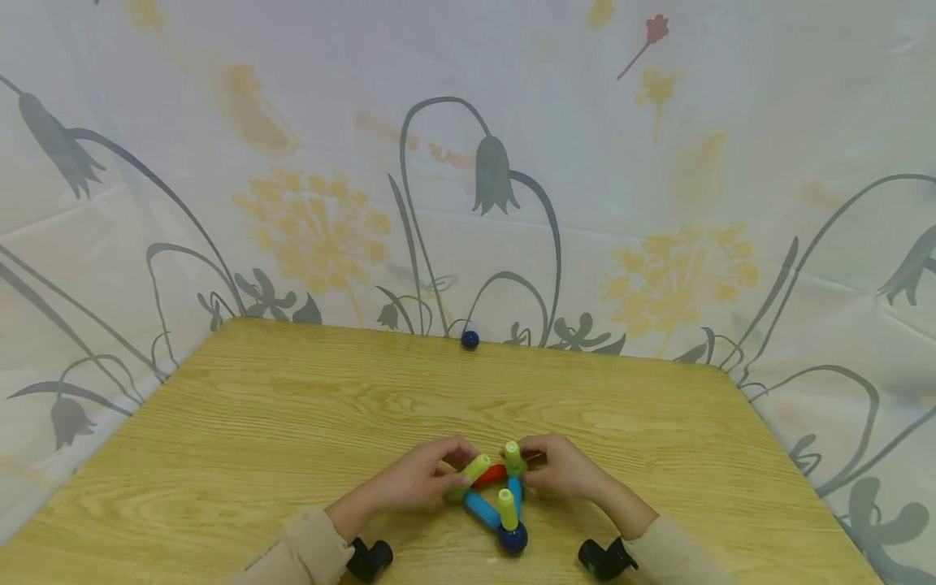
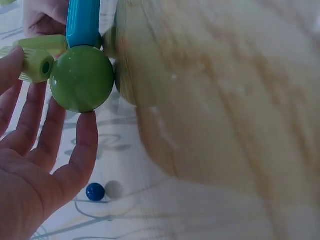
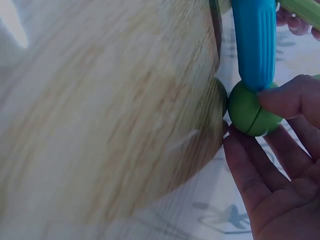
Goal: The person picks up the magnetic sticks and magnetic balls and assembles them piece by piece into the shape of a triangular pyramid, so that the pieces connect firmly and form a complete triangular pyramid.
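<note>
In the head view, a triangle of magnetic rods lies on the table: a red rod (image 1: 490,476) at the back and two blue rods (image 1: 483,509) meeting at a dark blue ball (image 1: 513,538) in front. A yellow-green rod rises from each corner, the left one (image 1: 477,469) tilted. My left hand (image 1: 418,478) pinches that tilted rod, thumb against fingers, with a fingertip touching the left green ball (image 2: 82,79). At the right corner, my right hand (image 1: 563,468) holds the other green ball (image 3: 254,109) between thumb and fingers, partly covering it in the head view.
A loose dark blue ball (image 1: 470,340) sits at the table's far edge, against a flower-patterned cloth (image 1: 453,244). The wooden table (image 1: 292,390) runs out to both sides. Black wrist cameras (image 1: 369,561) hang below both sleeves.
</note>
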The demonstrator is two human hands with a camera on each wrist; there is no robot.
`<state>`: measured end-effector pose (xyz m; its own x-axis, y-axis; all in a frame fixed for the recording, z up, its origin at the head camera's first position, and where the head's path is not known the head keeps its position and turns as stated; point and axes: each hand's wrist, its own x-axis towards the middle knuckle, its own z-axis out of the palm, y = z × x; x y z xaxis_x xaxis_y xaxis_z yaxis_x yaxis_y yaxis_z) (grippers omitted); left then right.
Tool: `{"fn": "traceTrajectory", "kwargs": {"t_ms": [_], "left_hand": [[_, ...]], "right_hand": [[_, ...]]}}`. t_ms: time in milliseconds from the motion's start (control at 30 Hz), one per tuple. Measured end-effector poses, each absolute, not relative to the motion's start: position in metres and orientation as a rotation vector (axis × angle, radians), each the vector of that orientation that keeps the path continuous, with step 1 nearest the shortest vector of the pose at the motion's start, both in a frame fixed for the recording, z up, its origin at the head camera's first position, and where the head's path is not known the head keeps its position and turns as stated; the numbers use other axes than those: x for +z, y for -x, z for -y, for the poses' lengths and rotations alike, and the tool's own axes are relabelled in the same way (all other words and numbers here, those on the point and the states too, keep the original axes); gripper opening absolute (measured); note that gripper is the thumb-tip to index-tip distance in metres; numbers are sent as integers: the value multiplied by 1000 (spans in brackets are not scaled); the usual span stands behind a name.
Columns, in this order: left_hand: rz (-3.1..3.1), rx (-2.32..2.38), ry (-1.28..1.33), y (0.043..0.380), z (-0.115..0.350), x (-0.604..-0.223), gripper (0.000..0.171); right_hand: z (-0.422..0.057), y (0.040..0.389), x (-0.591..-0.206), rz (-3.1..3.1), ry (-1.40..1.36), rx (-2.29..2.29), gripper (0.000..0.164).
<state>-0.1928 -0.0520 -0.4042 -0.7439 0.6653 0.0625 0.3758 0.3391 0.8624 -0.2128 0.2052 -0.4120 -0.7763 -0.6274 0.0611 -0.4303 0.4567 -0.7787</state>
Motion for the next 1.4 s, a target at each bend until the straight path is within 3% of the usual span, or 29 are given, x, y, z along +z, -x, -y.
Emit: {"fn": "traceTrajectory", "kwargs": {"t_ms": [233,700,867,1100,1400], "left_hand": [[-2269,1365,-933,190,54,-404,26],[-2255,1379,-919,192,59,-409,25],[-2233,1391,-897,190,60,-408,25],[-2208,1382,-864,185,57,-408,27],[-2123,1394,-832,179,57,-405,35]], "right_hand": [[-197,218,-412,-2427,962,-1222,41],[-191,233,-412,-2431,1125,-1117,35],[-193,251,-409,-2485,1070,-1071,38],[-190,285,-405,-2628,1003,-1066,26],[-171,320,-406,-2717,907,-1088,28]]}}
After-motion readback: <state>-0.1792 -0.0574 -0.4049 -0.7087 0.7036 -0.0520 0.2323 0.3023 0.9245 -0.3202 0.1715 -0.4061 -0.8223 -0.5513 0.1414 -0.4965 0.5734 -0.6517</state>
